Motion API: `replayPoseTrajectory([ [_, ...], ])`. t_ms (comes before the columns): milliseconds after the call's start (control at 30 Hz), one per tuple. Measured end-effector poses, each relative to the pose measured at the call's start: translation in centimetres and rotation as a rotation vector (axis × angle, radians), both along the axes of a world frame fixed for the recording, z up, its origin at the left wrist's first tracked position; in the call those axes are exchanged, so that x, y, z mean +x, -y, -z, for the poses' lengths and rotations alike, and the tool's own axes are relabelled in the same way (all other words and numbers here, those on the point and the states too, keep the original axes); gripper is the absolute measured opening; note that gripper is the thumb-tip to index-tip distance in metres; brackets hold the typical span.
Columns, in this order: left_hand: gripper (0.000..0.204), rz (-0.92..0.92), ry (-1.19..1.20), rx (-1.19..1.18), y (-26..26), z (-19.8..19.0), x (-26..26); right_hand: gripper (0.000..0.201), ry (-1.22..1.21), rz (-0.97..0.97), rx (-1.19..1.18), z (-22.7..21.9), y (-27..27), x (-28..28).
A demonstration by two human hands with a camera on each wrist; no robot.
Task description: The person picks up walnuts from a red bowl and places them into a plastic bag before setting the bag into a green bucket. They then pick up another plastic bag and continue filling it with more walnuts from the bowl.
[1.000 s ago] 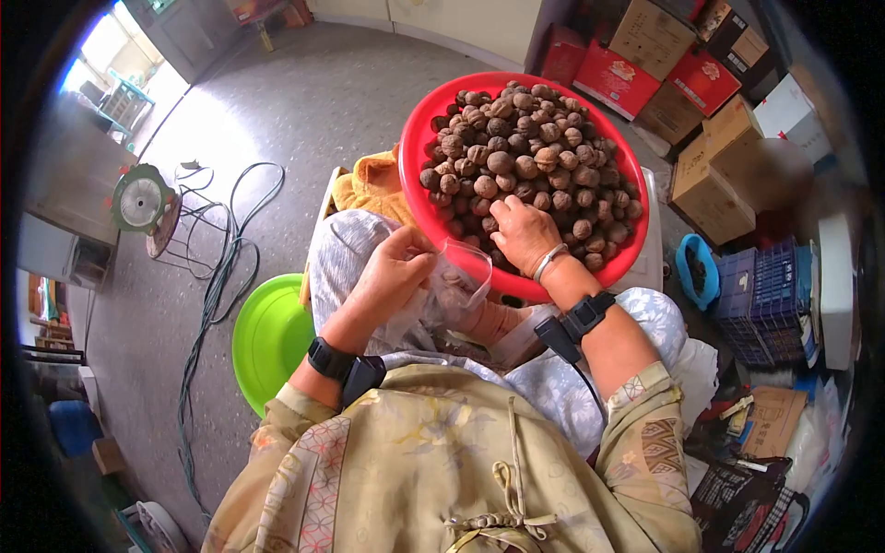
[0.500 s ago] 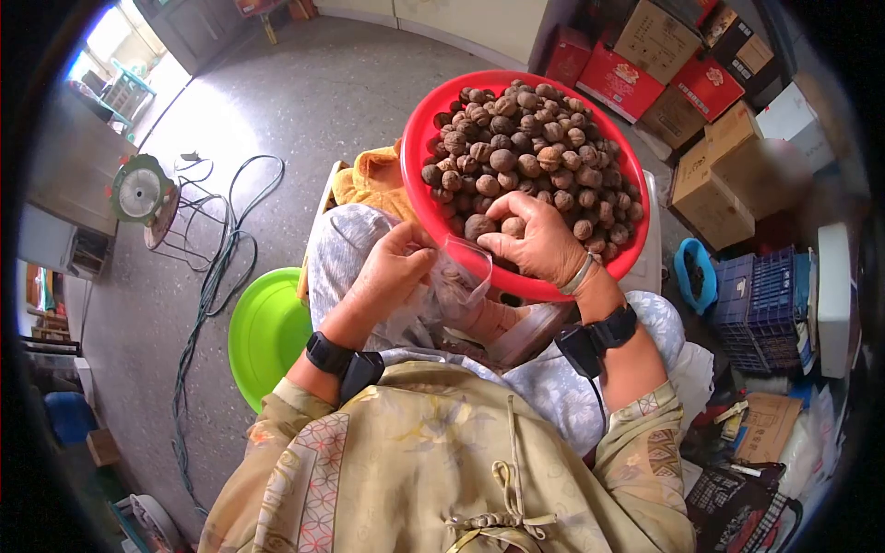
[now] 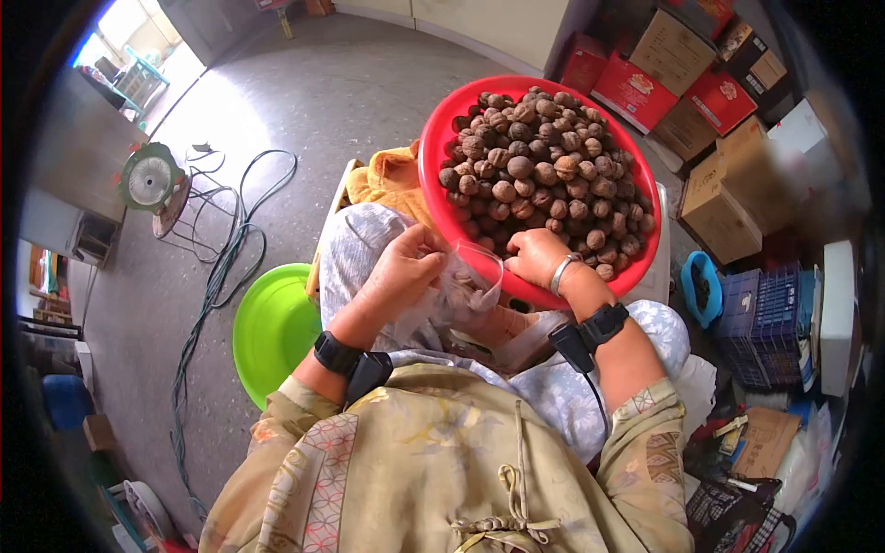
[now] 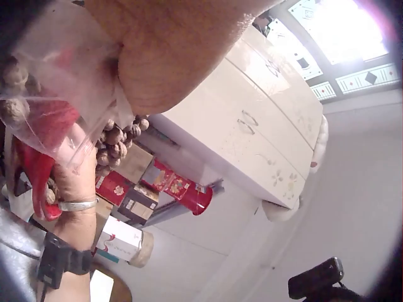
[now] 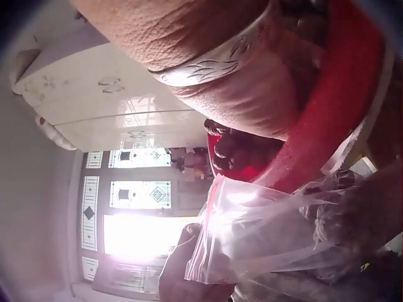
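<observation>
In the head view my left hand (image 3: 406, 267) pinches the rim of a clear plastic bag (image 3: 472, 281), which hangs over my lap beside the basin. The bag's mouth, with a red line along it, shows in the right wrist view. My right hand (image 3: 542, 258) is inside the near rim of the red basin (image 3: 430, 189), its fingers bent down at the walnuts (image 3: 521, 168). Its fingertips are hidden, and I cannot tell whether they hold a walnut. The heap of brown walnuts fills most of the basin.
An orange towel (image 3: 383, 180) lies left of the basin. A green basin (image 3: 272, 332) sits on the floor by my left knee, with cables (image 3: 226, 267) and a round fan (image 3: 152, 180) farther left. Cardboard boxes (image 3: 724, 189) and a blue crate (image 3: 761, 323) stand to the right.
My right hand has moved from the walnut heap, past a raised pose with thumb and finger apart, down to the basin's near rim. The left hand keeps its hold on the bag.
</observation>
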State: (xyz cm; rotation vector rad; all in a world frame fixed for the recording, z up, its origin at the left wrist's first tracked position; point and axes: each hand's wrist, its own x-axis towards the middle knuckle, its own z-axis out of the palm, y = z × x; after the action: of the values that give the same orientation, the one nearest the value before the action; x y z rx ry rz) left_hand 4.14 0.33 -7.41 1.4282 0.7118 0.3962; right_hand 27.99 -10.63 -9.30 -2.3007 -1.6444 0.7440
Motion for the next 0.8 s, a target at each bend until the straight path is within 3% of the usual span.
replayPoseTrajectory([
  [300, 0.009, 0.002, -0.005, -0.007, 0.4, -0.8, 0.2, 0.022, -0.028, 0.069, 0.006, 0.1, 0.0, -0.6],
  [367, 0.009, 0.004, -0.007, -0.002, 0.4, -0.7, 0.0, 0.02, -0.034, 0.048, 0.189, 1.2, 0.4, -0.3],
  [500, 0.009, 0.005, -0.011, -0.019, 0.4, -0.1, 0.0, 0.021, -0.07, 0.122, 0.165, 0.6, 0.5, 0.0],
  [700, 0.008, 0.004, 0.036, -0.045, 0.4, 0.1, 0.3, 0.02, -0.413, 0.234, 0.142, -1.4, 1.0, 0.8],
  [800, 0.008, 0.002, 0.034, -0.042, 0.5, -0.3, 0.3, 0.018, -0.451, 0.239, 0.151, -3.1, 1.2, 0.5],
])
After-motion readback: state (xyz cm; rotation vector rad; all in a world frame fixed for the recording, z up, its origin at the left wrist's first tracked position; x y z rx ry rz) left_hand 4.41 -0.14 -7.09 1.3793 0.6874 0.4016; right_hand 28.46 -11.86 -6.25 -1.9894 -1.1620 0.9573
